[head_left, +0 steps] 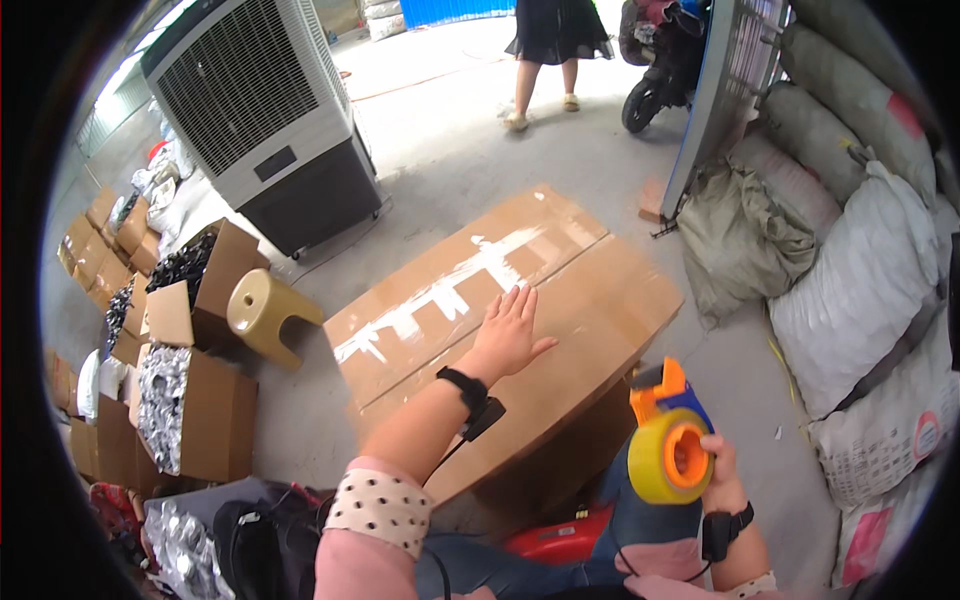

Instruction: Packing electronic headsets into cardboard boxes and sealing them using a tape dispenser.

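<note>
Cardboard box (560, 300) under flat left hand (510, 335)

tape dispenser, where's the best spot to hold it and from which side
Probably by the handle below the yellow roll, from underneath, as the right hand grips the tape dispenser now: the roll and orange head stay free above, facing the cardboard box.

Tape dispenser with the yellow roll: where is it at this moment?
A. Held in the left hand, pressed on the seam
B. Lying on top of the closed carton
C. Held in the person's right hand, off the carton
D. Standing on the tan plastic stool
C: the right hand grips the tape dispenser beside the carton, while the left hand lies flat on the carton's top.
</note>
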{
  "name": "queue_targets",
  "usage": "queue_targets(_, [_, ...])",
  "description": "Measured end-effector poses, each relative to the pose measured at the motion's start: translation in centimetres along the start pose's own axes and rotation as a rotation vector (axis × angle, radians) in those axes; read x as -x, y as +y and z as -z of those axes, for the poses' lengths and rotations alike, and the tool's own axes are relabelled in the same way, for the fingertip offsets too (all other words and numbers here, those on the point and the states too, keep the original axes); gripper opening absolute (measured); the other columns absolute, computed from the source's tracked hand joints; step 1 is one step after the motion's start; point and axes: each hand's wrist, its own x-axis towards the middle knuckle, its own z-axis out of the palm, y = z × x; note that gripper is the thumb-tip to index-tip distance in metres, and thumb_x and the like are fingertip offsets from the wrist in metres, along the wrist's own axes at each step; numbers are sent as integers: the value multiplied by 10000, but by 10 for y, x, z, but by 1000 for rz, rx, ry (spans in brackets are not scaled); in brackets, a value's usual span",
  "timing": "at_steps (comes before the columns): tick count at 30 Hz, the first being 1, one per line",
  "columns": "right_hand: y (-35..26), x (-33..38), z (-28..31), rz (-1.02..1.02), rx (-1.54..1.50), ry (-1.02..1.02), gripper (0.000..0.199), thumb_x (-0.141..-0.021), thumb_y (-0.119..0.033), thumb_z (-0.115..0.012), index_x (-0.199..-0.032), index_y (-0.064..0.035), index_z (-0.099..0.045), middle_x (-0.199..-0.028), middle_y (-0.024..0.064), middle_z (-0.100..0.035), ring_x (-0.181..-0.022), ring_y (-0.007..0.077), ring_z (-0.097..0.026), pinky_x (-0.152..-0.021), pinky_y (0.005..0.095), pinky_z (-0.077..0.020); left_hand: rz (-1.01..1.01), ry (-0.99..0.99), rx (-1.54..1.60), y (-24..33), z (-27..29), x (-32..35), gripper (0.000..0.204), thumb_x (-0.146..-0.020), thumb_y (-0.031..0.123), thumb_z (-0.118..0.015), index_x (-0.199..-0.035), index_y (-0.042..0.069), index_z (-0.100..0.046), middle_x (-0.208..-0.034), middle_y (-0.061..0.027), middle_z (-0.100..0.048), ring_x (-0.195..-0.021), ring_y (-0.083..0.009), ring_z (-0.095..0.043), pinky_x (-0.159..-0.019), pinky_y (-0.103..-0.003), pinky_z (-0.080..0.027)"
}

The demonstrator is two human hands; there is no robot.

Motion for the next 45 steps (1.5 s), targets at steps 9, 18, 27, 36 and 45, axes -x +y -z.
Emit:
queue_targets(9, [12,-10,44,-140,-120,-27,733,-663,-228,-671,-1309,39,-452,-1192,146,-611,-1050,284,-623,-952,385,-504,61,-39,103,-21,-77,-54,977,-860,617,-515,-1444,-105,-210,-1524,-262,-218,-1441,-365,-175,-1174,-444,-156])
queue_targets(18, [19,-26,31,-137,-205,-69,828,-681,-267,-725,-1375,20,-375,-1272,150,-555,-1116,279,-583,-971,397,-486,-145,210,124,16,-59,-182,976,-864,625,-505,-1450,-98,-210,-1533,-237,-226,-1453,-325,-160,-1187,-403,-144])
queue_targets(27, [3,-31,7,-163,-188,-123,912,-707,-342,-756,-1440,-26,-314,-1325,113,-511,-1161,230,-536,-1012,355,-440,102,11,205,-29,-72,-147,939,-864,561,-553,-1451,-87,-210,-1536,-227,-222,-1449,-338,-162,-1186,-412,-144])
queue_targets(36, [7,-38,-13,-146,-240,-301,801,-735,-241,-711,-1413,-20,-346,-1252,118,-570,-1100,230,-595,-963,355,-493,229,-61,-3,-88,-44,28,901,-848,532,-608,-1453,-34,-253,-1522,-240,-239,-1441,-370,-170,-1151,-507,-172])
queue_targets(45, [34,-89,-18,-153,2,-518,683,-753,-187,-619,-1356,46,-397,-1256,167,-572,-1124,299,-596,-982,425,-489,215,523,420,21,101,132,883,-849,346,-681,-1449,-79,-193,-1496,-281,-247,-1379,-412,-288,-1119,-455,-280])
